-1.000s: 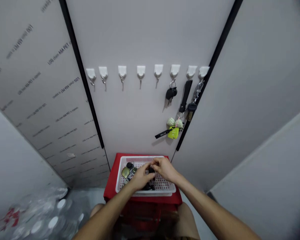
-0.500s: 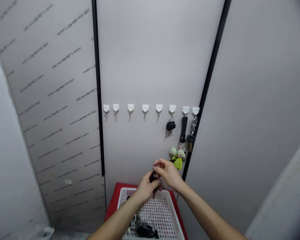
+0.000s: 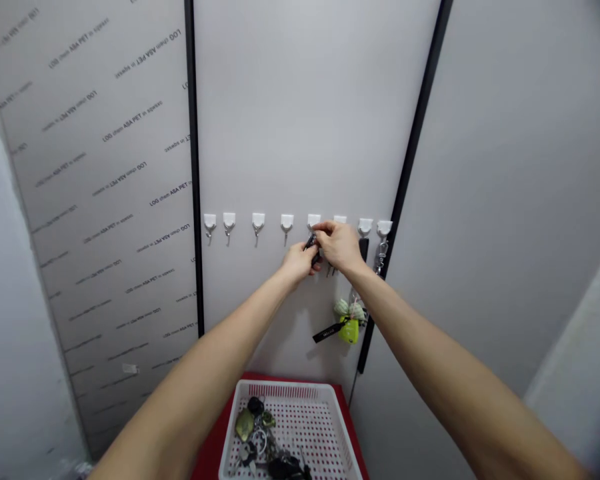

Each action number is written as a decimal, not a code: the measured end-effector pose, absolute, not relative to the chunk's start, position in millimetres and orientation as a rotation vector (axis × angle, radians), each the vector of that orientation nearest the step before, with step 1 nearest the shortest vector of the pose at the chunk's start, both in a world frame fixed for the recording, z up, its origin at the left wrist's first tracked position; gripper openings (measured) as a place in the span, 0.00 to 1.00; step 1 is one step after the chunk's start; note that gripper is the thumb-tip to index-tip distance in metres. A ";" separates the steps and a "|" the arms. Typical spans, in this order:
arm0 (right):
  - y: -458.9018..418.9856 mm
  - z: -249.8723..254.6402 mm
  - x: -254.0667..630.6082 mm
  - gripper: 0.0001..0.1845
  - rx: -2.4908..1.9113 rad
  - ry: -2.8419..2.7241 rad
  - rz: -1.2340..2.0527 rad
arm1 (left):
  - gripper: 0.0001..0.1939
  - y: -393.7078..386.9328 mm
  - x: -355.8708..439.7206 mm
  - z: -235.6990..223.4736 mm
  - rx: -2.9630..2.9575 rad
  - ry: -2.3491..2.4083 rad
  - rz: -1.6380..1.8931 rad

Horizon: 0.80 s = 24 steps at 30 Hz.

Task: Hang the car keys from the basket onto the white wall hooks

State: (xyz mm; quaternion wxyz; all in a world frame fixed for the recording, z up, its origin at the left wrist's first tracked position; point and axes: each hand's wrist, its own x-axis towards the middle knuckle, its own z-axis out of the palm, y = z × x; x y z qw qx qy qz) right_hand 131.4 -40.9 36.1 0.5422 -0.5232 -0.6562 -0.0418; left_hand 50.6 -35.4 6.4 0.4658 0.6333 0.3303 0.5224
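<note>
Both of my hands are raised to a row of white wall hooks (image 3: 287, 221). My left hand (image 3: 296, 262) is closed around a key (image 3: 311, 243) with a dark head. My right hand (image 3: 338, 245) pinches its top end, probably at the ring, just below the fifth hook from the left (image 3: 314, 218). My fingers cover that hook's metal tip, so whether the ring touches it cannot be made out. Partly behind my right hand hang other keys (image 3: 331, 270). Farther right are a black strap (image 3: 363, 248) with a yellow-green tag (image 3: 349, 330) below and a metal clip chain (image 3: 381, 255).
Below stands a white perforated basket (image 3: 347, 437) on a red surface (image 3: 211, 450). Several keys and key rings (image 3: 260, 440) lie in its left part. Black strips (image 3: 194, 167) edge the wall panel, and printed film covers the panel at left (image 3: 110, 200).
Both hands have risen from just above the basket to the hooks, carrying the key. The basket's contents now show more fully, and a black tag beside the yellow-green one is uncovered.
</note>
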 end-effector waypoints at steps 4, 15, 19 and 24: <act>-29.9 35.6 130.6 0.14 -1.384 -1.610 -0.238 | 0.08 -29.2 52.1 4.9 1.512 0.832 1.240; -57.4 -7.0 140.2 0.14 -1.244 -1.667 -0.486 | 0.10 -33.9 26.9 -69.5 1.479 1.036 1.151; -79.3 -95.6 141.6 0.12 -1.299 -1.884 -0.199 | 0.12 -47.6 -0.7 -157.1 1.608 1.198 1.043; -107.2 -209.3 132.7 0.12 -1.533 -2.172 0.423 | 0.11 -80.7 -30.8 -239.1 1.986 1.389 0.809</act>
